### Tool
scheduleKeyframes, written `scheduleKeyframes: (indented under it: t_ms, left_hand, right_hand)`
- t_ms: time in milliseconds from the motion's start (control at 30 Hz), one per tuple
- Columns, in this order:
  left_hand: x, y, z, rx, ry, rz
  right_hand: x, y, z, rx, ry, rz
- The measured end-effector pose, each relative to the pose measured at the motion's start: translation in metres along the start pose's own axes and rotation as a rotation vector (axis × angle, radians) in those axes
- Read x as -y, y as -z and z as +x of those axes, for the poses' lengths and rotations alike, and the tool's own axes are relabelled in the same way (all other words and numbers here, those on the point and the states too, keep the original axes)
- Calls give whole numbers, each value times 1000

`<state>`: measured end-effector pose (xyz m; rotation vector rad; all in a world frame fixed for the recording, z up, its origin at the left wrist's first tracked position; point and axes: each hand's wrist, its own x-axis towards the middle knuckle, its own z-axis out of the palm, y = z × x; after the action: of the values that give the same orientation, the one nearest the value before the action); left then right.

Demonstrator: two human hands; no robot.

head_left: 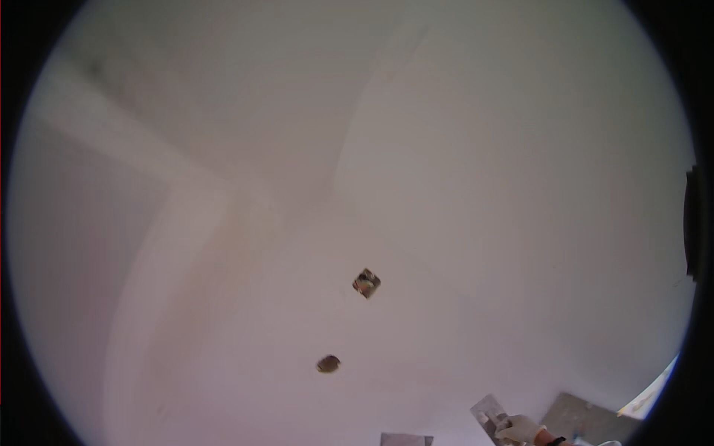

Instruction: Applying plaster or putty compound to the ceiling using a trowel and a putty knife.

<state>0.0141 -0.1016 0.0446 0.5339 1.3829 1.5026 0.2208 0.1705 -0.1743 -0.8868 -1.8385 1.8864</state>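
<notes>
At the lower right, a hand in a pale glove with a dark band at its wrist, which I take for my right hand [520, 429], is closed around a plastering trowel [489, 410]. The trowel's flat grey blade is tilted up and to the left, in front of the white surface; whether it touches cannot be told. Just right of the hand is a larger flat grey panel [584, 418], partly cut off by the picture's edge. A second flat grey blade or plate [407, 439] pokes up at the bottom edge; whatever holds it is hidden. My left hand is out of the picture.
A broad whitish plastered surface [446, 223] with blurred corner lines fills the view. It has a square hole [366, 284] and, lower left of it, a rounded hole [328, 363]. A dark object [692, 223] stands at the right rim, above a bright gap [652, 395].
</notes>
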Motion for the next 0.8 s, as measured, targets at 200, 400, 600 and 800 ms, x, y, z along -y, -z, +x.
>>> scheduleKeyframes:
  t_ms: [200, 400, 600, 800]
  left_hand:
    - [-3, -24, -15, -221, -21, 366]
    - [-20, 10, -10, -290, 205, 357]
    - [-63, 25, -15, 6, -139, 219]
    - [-110, 9, -46, 135, -277, 402]
  right_hand:
    - [9, 6, -26, -48, -86, 253]
    - [65, -11, -66, -138, 45, 342]
    - [132, -82, -98, -206, 612, -84]
    - [191, -152, -117, -214, 707, -479]
